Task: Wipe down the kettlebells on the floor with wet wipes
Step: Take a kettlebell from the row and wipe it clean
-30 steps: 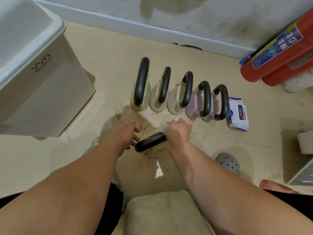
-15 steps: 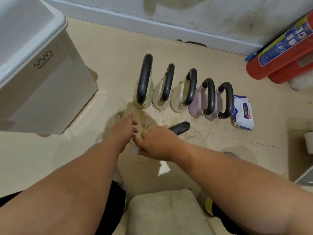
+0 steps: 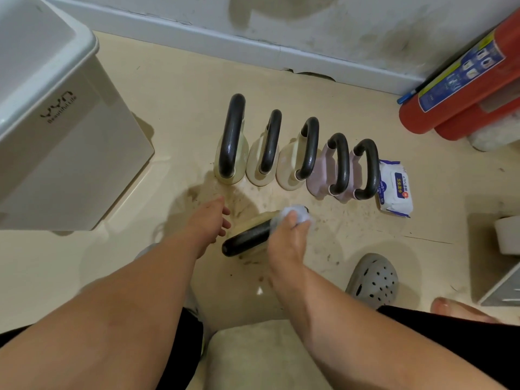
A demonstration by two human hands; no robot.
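Observation:
Several kettlebells (image 3: 308,153) with black handles stand in a row on the floor, cream ones to the left and pale purple ones to the right. One more cream kettlebell (image 3: 247,237) sits in front of the row, close to me, its black handle running left to right. My right hand (image 3: 287,235) grips a white wet wipe (image 3: 298,213) wrapped over the right end of that handle. Just left of that kettlebell is my left hand (image 3: 209,220), fingers relaxed, beside its body; whether it touches is unclear.
A pack of wet wipes (image 3: 395,190) lies right of the row. A white storage box (image 3: 56,130) stands at the left. Red fire extinguishers (image 3: 461,88) lean at the back right by the wall. A grey clog (image 3: 372,280) and a cushion (image 3: 264,358) lie near me.
My right hand slid with the wipe from the left end of the handle to its right end, uncovering the handle's left part. My left hand stayed beside the kettlebell.

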